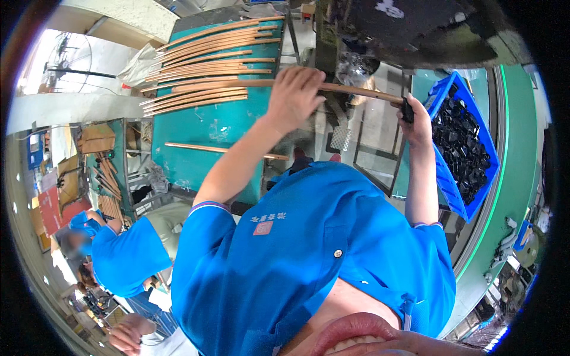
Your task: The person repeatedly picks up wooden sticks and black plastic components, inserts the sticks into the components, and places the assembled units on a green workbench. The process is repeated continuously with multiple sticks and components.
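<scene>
A long, slim wooden strip [362, 92] runs crosswise in front of me. My left hand [294, 95] lies over its middle with the fingers curled around it. At the strip's right end a small black plastic piece [407, 110] sits against the wood, held by my right hand [419, 123], which is closed around it; the palm hides part of the piece. Several similar wooden strips [219, 41] lie side by side on the green tabletop [196, 127] to the left. A single strip [199, 147] rests apart from them, nearer to me.
A blue crate [445, 172] full of black plastic pieces [460, 148] stands right of my right hand. Dark machinery [427, 29] looms beyond the strip. At lower left a person in a blue shirt [127, 255] works, and another person's hand [132, 333] shows below.
</scene>
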A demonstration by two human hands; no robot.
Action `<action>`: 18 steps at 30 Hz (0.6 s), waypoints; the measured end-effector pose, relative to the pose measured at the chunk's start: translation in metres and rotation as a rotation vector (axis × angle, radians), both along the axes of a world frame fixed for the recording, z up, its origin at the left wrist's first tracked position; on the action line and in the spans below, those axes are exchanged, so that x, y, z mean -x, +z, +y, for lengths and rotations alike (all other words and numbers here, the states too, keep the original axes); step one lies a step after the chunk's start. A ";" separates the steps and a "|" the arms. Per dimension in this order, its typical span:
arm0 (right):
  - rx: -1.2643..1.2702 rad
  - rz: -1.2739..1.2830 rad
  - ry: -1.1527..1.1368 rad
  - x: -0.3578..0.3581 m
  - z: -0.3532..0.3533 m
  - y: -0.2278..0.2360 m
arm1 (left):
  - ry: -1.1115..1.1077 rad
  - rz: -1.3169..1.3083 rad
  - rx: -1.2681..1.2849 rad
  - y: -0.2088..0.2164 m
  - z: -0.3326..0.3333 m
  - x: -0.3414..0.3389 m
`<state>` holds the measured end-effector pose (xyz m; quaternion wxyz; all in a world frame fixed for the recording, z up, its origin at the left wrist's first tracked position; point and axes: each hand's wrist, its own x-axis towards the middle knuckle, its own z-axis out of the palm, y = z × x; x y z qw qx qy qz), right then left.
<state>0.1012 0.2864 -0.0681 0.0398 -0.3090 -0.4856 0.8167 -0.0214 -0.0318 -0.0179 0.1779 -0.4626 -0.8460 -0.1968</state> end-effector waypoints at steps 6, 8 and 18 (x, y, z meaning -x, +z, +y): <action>-0.074 0.098 0.046 0.000 0.011 0.012 | 0.032 -0.243 0.097 -0.004 0.028 -0.006; -0.083 0.121 0.048 -0.002 0.016 0.017 | 0.012 -0.248 0.068 -0.005 0.034 -0.007; -0.054 0.180 0.007 -0.008 0.041 0.016 | 0.005 -0.358 0.014 -0.001 0.042 -0.014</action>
